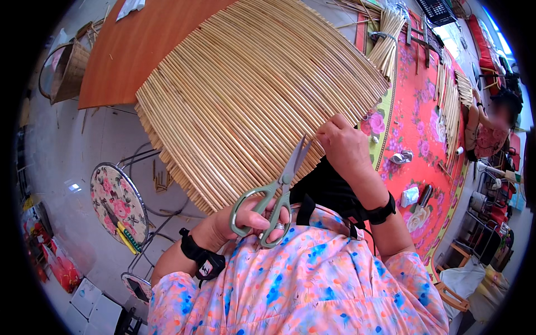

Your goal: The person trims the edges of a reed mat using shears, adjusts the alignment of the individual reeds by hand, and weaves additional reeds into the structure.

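My left hand (251, 220) is closed round green-handled scissors (287, 176), whose slightly parted blades point up toward the near part of a mat (251, 84) made of thin, pale cane sticks laid side by side. My right hand (346, 148) is curled against the mat's lower right part, just right of the blade tips; its fingertips are hidden, so I cannot make out what they hold. The mat lies partly over an orange-brown board (106, 78) and reaches down toward my lap.
A red floral-covered table (410, 139) at right carries stick bundles (388, 50), a white packet and small items. At left are a folding stool (114, 192) with yellow and green tools, a basket (61, 72) and red bags (58, 262). Another person (486, 134) sits at far right.
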A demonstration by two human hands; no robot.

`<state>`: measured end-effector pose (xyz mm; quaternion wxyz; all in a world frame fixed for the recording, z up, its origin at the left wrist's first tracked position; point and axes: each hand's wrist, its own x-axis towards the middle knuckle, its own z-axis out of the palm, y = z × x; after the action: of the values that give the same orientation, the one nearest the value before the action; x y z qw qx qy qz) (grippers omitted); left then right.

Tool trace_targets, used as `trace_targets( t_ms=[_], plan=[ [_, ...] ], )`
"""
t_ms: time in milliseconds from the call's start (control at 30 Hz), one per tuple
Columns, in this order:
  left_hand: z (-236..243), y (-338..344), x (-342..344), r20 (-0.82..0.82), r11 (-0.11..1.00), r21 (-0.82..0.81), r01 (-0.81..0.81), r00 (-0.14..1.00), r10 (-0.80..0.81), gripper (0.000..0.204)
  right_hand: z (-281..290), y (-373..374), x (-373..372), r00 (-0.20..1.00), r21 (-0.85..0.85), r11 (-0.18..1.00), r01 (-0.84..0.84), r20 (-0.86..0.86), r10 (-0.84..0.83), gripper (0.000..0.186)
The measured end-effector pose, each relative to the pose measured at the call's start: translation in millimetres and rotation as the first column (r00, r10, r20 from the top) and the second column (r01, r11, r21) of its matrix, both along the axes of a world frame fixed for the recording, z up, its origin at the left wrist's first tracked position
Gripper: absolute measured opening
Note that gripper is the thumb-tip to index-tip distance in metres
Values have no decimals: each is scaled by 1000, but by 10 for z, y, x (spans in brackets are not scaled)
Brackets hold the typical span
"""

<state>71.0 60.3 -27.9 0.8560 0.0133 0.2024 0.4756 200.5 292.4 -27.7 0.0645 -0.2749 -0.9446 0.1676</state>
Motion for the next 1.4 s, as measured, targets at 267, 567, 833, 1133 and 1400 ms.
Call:
trace_targets(
  t_ms=[267,567,833,1133,1400],
  plan=[
    [-45,84,69,2,1000,10,24,1000,-24,43,62,-1,106,996,-11,1000,-8,91,9,8],
    [-14,173,82,-152,1000,-28,13,988,-17,37,71,-41,92,998,-40,999,29,58,-26,7],
    [-21,180,77,-139,999,-45,-1,990,-5,33,98,-50,99,998,-67,998,4,61,0,5],
    [33,222,49,-164,999,-33,3,986,-8,31,95,-39,120,996,-55,998,-19,82,24,3],
    [62,220,51,-203,998,-53,27,979,-38,30,83,-63,122,996,-63,998,-19,89,24,3]
  ],
)
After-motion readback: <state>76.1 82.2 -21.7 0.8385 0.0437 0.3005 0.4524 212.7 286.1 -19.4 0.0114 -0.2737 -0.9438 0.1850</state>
